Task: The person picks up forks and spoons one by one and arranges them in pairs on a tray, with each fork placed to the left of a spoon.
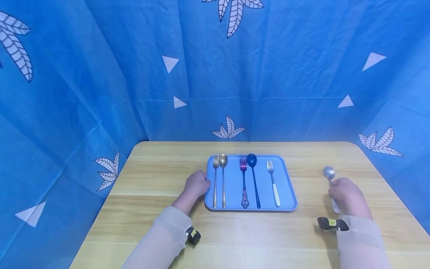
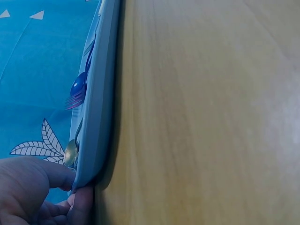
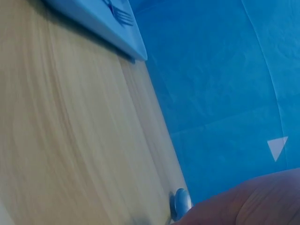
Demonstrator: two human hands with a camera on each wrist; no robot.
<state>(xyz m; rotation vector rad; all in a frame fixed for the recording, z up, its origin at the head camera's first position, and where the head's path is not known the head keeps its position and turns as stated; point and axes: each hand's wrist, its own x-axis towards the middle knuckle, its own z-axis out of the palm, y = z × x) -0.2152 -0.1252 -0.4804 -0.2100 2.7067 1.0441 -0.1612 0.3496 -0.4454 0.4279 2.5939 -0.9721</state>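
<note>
My left hand [image 1: 197, 184] grips the left rim of a light blue tray [image 1: 288, 190]; in the left wrist view the thumb lies above the rim and fingers are below it. My right hand [image 1: 347, 196] holds a silver spoon [image 1: 329, 172] by its light-coloured handle, to the right of the tray. The spoon's bowl points away from me, and the palm covers the middle of the handle. On the tray lie a gold fork [image 1: 216, 161], a gold spoon [image 1: 223, 160], a purple fork [image 1: 243, 164], a dark blue spoon [image 1: 251, 160] and a small white-handled fork [image 1: 276, 194].
The light wooden table [image 1: 151, 179] has rounded far corners. A blue patterned cloth [image 1: 285, 74] hangs behind it and along both sides. Bare wood separates the tray's right edge from the right hand. Dark straps with small devices sit on both wrists.
</note>
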